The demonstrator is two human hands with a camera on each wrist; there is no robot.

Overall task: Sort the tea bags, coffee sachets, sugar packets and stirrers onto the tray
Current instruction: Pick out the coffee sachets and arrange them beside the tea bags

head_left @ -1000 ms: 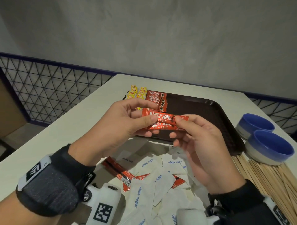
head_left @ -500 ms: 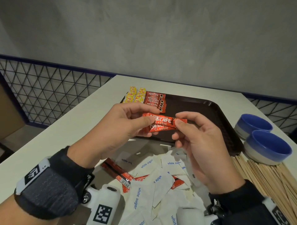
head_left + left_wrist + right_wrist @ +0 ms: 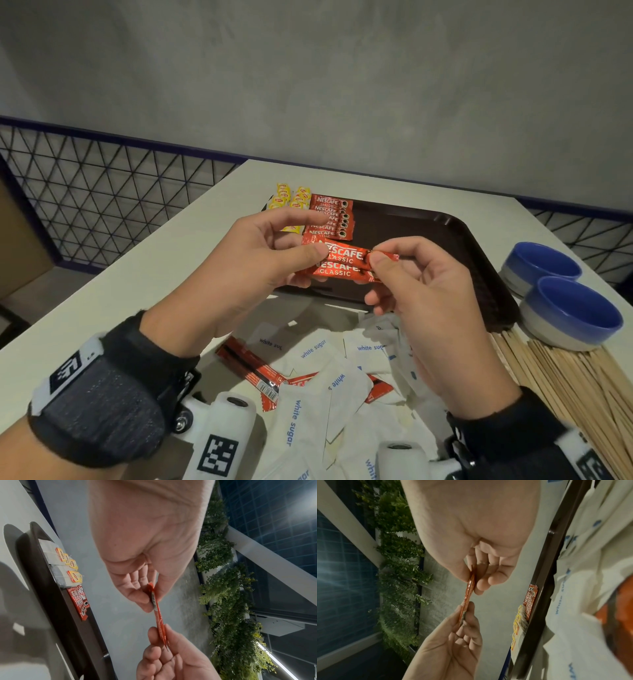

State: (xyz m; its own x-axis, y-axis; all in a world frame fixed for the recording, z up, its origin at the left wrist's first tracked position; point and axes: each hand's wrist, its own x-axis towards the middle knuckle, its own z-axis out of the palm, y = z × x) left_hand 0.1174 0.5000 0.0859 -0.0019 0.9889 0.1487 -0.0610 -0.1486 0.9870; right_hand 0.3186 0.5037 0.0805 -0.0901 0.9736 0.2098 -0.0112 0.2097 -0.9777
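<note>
Two red coffee sachets (image 3: 342, 262) lie stacked flat between both hands, held in the air above the near rim of the dark brown tray (image 3: 428, 233). My left hand (image 3: 301, 253) pinches their left end with thumb on top. My right hand (image 3: 375, 263) pinches the right end. In the left wrist view the sachets (image 3: 158, 616) show edge-on between the two pinches, and the same in the right wrist view (image 3: 469, 592). On the tray's far left corner lie a row of coffee sachets (image 3: 330, 216) and yellow tea bags (image 3: 291, 200).
White sugar packets (image 3: 322, 383) are heaped on the table in front of me, with more red sachets (image 3: 250, 368) partly buried in them. Wooden stirrers (image 3: 575, 380) lie at the right. Two blue bowls (image 3: 568, 308) stand right of the tray. A wire mesh railing (image 3: 102, 192) runs left.
Both hands have kept the sachets pinched in the same spot; the right hand's fingers have slid along the right end, and the two sachets now sit slightly offset.
</note>
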